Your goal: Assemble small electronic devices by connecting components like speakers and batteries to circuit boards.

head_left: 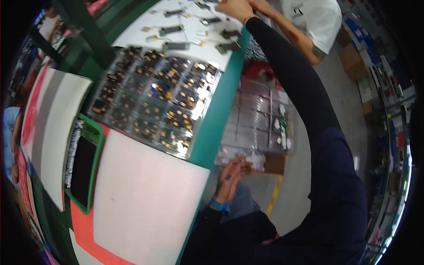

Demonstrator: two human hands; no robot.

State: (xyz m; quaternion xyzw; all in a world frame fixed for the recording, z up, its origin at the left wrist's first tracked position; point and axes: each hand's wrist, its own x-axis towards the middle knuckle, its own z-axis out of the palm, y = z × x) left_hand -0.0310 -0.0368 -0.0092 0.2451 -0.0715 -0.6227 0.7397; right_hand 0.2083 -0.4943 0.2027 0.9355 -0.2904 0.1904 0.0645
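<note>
My left hand (229, 177), with a blue band at its wrist, is at the table's right edge, beside crumpled clear plastic (256, 160) over a cardboard box. Its fingers are stretched out and loosely apart, with nothing visible in them. My right arm, in a dark sleeve, reaches far forward. At its end, my right hand (236, 9) is over the far end of a white sheet (207, 55), partly cut off by the upper rim, so its grip is unclear. Small circuit boards with wires (176, 45) lie in rows on that sheet, close to the right hand.
A clear compartment tray (190, 152) of small dark and gold parts sits on the green table. Nearer lie a pale sheet (150, 194) and a green-rimmed bin (98, 163). Stacked clear trays (247, 115) stand at right. A co-worker's arm (287, 28) is beside my right hand.
</note>
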